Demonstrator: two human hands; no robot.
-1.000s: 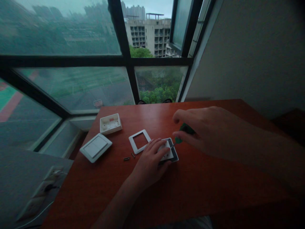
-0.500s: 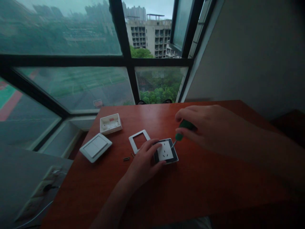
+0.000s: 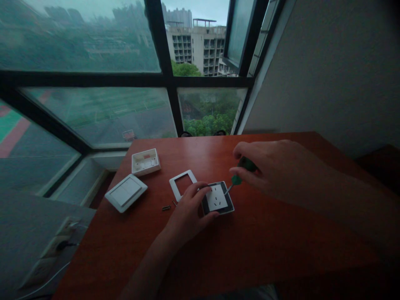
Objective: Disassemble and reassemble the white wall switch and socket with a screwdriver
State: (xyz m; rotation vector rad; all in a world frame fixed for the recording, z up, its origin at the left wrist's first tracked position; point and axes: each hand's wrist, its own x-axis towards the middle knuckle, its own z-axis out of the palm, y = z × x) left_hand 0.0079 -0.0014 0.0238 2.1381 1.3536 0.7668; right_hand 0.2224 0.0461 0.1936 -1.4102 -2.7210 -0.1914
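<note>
A white socket module in a dark frame [image 3: 218, 198] lies flat on the reddish wooden table [image 3: 265, 241]. My left hand [image 3: 186, 214] grips its left edge, thumb and fingers closed around it. My right hand [image 3: 268, 166] is closed on a green-handled screwdriver [image 3: 239, 175], whose thin metal tip touches the socket's upper right side. A white empty cover frame [image 3: 183, 184] lies just left of the socket.
A white double rocker switch [image 3: 126, 193] and a white back box [image 3: 145, 161] lie at the table's left. Two small dark screws [image 3: 168, 206] sit below the cover frame. A large window stands behind the table, a plain wall at the right.
My left hand slid off the socket's face to its left edge, uncovering the white front. My right hand with the screwdriver shifted slightly right and its tip stayed at the socket's upper right.
</note>
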